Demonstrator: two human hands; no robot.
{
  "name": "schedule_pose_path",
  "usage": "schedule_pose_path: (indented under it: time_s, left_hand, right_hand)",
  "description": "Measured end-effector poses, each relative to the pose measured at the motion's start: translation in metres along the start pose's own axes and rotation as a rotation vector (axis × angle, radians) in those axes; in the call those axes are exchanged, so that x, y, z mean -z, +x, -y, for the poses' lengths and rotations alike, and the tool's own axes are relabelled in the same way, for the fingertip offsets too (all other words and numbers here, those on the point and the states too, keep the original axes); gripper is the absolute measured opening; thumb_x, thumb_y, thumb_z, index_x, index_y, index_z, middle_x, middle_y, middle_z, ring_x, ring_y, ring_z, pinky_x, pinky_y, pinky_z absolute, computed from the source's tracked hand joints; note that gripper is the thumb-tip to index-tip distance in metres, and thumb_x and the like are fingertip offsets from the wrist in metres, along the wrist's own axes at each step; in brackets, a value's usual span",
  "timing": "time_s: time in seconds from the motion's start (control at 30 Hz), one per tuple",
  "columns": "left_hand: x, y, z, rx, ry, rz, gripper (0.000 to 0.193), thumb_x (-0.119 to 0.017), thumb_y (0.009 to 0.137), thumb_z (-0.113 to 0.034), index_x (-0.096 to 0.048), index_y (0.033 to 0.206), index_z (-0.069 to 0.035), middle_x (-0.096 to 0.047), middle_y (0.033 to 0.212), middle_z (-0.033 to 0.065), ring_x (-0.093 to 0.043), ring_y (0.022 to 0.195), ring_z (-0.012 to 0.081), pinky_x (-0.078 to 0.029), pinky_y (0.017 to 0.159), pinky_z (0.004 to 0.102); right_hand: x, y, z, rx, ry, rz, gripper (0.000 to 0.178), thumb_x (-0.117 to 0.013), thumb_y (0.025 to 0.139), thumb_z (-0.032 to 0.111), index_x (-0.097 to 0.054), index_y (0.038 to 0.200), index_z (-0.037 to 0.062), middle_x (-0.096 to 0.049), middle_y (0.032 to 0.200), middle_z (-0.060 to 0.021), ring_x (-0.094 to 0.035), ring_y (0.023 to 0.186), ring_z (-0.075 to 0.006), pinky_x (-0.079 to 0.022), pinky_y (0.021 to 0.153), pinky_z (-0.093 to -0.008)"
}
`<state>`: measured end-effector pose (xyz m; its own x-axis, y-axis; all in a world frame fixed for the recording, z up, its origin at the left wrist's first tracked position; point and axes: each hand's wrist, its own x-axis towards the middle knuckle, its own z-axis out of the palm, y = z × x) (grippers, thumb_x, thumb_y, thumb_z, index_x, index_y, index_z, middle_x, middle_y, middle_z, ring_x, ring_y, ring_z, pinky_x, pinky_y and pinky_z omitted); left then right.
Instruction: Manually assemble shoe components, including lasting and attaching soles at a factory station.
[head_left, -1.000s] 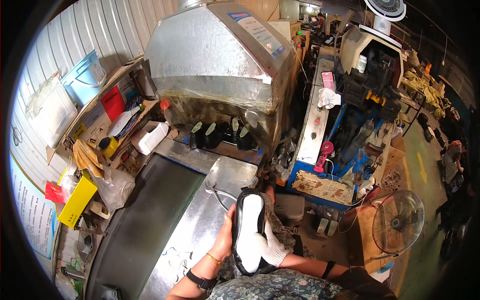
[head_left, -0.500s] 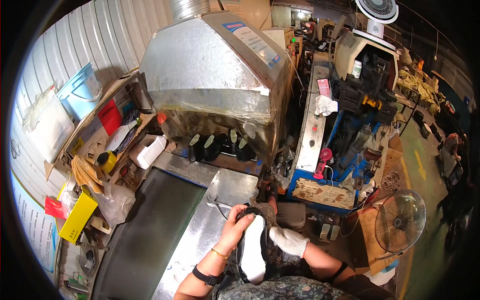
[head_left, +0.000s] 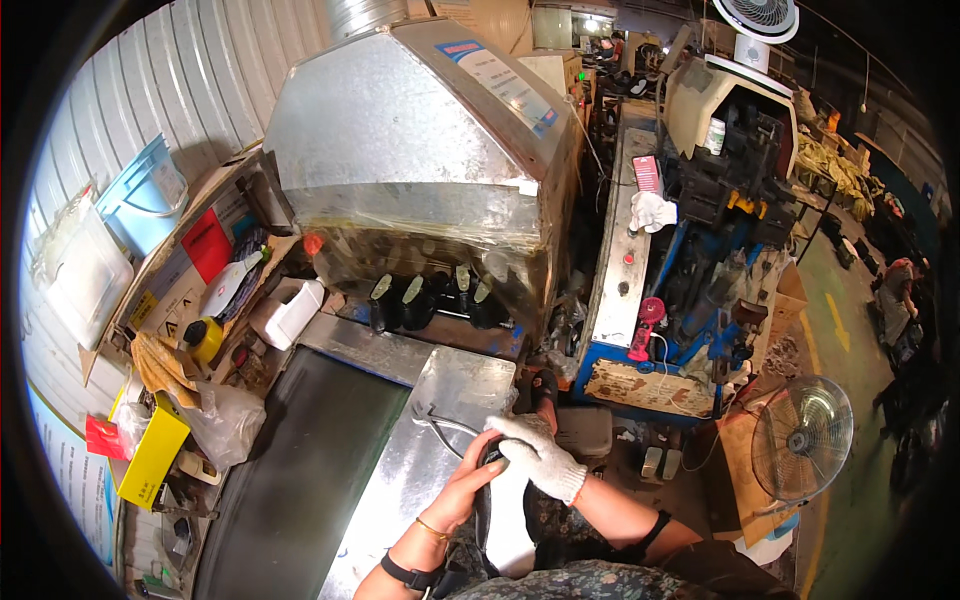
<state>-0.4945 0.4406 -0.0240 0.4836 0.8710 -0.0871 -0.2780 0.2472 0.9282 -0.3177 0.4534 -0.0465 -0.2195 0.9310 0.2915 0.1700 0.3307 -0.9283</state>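
A shoe upper (head_left: 508, 525), black at its edge with a long white underside facing up, lies lengthwise over my lap. My bare left hand (head_left: 460, 487) grips its far end from the left side. From the right, my right hand (head_left: 545, 460), in a white knitted glove, closes over that same end, its fingers reaching across to the left fingertips. The gloved hand hides the far tip of the upper. Just beyond my left hand, a bent metal rod (head_left: 440, 420) rests by the metal tabletop (head_left: 465, 380).
A dark conveyor belt (head_left: 310, 470) runs at left toward a metal hooded machine (head_left: 400, 130), with several black shoe lasts (head_left: 413, 300) before its opening. A cluttered shelf (head_left: 215, 310) stands left. On the right are a blue-framed machine (head_left: 650, 385) and a standing fan (head_left: 800, 440).
My gloved right hand has moved from the upper's right side up and left onto its far end. My left hand still holds the upper. The view has shifted slightly.
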Motion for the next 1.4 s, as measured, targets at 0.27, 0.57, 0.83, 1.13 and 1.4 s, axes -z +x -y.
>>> schedule_pose_path:
  time_s: [0.27, 0.57, 0.83, 1.13, 1.4]
  left_hand:
    - [0.005, -0.006, 0.010, -0.055, 0.202, -0.078, 0.052, -0.051, 0.100, -0.017, -0.030, 0.146, -0.002, -0.047, 0.136, 0.0073, -0.041, 0.126, 0.0166, -0.030, 0.108, 0.0294]
    - [0.007, -0.004, 0.011, -0.190, 0.392, -0.035, 0.080, -0.076, 0.083, -0.029, -0.030, 0.144, -0.006, -0.045, 0.136, 0.0106, -0.042, 0.127, 0.0212, -0.032, 0.109, 0.0342]
    - [0.007, -0.005, -0.005, 0.033, -0.261, -0.029, 0.078, -0.061, 0.092, -0.043, -0.023, 0.150, -0.009, -0.030, 0.151, 0.0129, -0.033, 0.136, 0.0249, -0.027, 0.113, 0.0383]
    - [0.116, -0.045, -0.069, 0.617, 0.001, -0.040, 0.048, -0.064, 0.091, -0.032, -0.053, 0.123, 0.002, -0.062, 0.116, 0.0130, -0.061, 0.106, 0.0225, -0.050, 0.093, 0.0358]
    - [0.096, -0.121, -0.109, 0.570, -0.030, -0.305, 0.027, -0.073, 0.082, -0.004, -0.061, 0.106, -0.003, -0.065, 0.095, 0.0046, -0.063, 0.091, 0.0152, -0.051, 0.085, 0.0294]
  right_hand:
    - [-0.007, 0.000, 0.020, 0.041, -0.228, -0.038, 0.028, -0.045, 0.098, 0.016, -0.059, 0.119, 0.0023, -0.058, 0.123, -0.0127, -0.054, 0.116, -0.0264, -0.040, 0.102, -0.0355]
    - [-0.011, -0.021, 0.027, -0.034, 0.073, 0.001, 0.035, -0.052, 0.093, 0.005, -0.051, 0.128, 0.0009, -0.051, 0.133, -0.0127, -0.047, 0.126, -0.0234, -0.036, 0.106, -0.0328]
    - [0.001, -0.013, 0.034, 0.059, 0.059, 0.056, 0.058, -0.065, 0.091, 0.037, -0.046, 0.131, -0.0003, -0.049, 0.131, -0.0156, -0.046, 0.126, -0.0260, -0.034, 0.107, -0.0367]
    - [-0.061, 0.002, 0.095, 0.545, -0.121, 0.523, 0.058, -0.072, 0.080, 0.037, -0.057, 0.124, 0.0042, -0.044, 0.140, -0.0181, -0.036, 0.134, -0.0345, -0.032, 0.111, -0.0429]
    - [-0.047, -0.001, -0.022, 0.181, -0.324, 0.165, 0.024, -0.056, 0.092, 0.027, -0.067, 0.106, 0.0104, -0.068, 0.107, -0.0079, -0.065, 0.093, -0.0264, -0.053, 0.081, -0.0360]
